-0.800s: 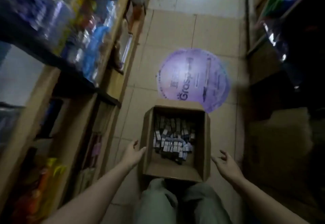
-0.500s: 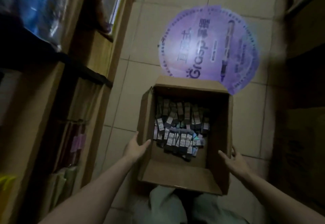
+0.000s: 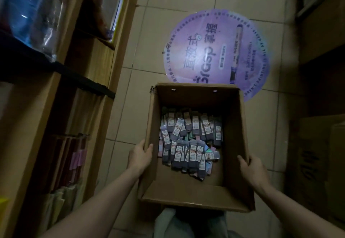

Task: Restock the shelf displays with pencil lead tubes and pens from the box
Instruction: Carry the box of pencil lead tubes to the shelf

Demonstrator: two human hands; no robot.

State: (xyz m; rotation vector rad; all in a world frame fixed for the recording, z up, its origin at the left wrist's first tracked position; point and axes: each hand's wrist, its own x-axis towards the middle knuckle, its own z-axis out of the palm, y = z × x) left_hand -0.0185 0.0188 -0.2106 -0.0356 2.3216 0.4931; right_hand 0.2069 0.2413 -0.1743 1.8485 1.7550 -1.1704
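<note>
An open cardboard box [image 3: 186,194] stands on the tiled floor in front of my knees. Inside it lies a heap of several dark pencil lead tubes [image 3: 188,142] with white labels, some pastel ones among them. My left hand [image 3: 140,155] grips the box's left wall, thumb over the rim. My right hand [image 3: 252,166] grips the right wall the same way. No pens are visible in the box.
A wooden shelf unit [image 3: 61,92] runs along the left, holding plastic-wrapped goods above and folders or paper packs [image 3: 72,161] below. A round purple floor sticker [image 3: 216,52] lies beyond the box. Dark shelves and a carton [image 3: 317,159] stand on the right.
Both hands have closed onto the box's side walls; earlier they hovered open beside it. The view has dropped closer to the box.
</note>
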